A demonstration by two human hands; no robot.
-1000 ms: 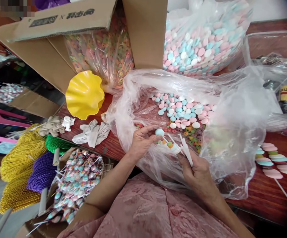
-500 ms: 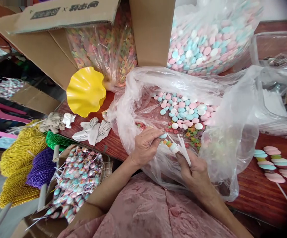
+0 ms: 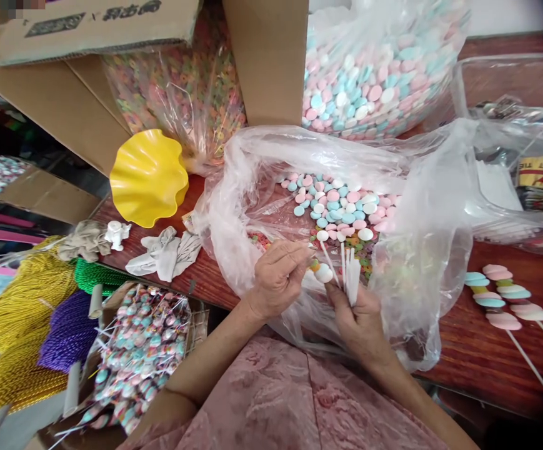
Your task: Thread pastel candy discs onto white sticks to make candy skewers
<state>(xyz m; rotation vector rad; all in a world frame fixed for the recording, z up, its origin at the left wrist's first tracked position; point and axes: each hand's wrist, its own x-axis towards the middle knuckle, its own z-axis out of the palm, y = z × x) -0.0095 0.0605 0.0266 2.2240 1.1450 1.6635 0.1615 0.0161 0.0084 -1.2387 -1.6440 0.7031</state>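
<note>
My right hand (image 3: 358, 315) is closed around a bundle of white sticks (image 3: 352, 275) that point up. A white candy (image 3: 323, 273) with orange and green pieces behind it sits by its thumb, beside a separate slanting stick. Just to the left, my left hand (image 3: 278, 278) has thumb and fingers pressed together near those pieces; whatever is between its fingertips is hidden. Both hands are over a crumpled clear plastic bag (image 3: 240, 215). Inside it lie pink, blue and white candy discs (image 3: 341, 203), with small coloured rings partly covered by my hands.
Two finished candy skewers (image 3: 503, 322) lie on the red wooden table (image 3: 453, 356) at right. A yellow wavy bowl (image 3: 147, 181) and grey gloves (image 3: 170, 253) sit at left. Behind stand a cardboard box (image 3: 271, 62) and a full candy bag (image 3: 369, 94). Wrapped skewers (image 3: 140, 350) fill a lower box.
The blue disc seen in my left fingertips no longer shows. My right hand has turned the sticks more upright. The whole view has shifted, so the table things appear further left.
</note>
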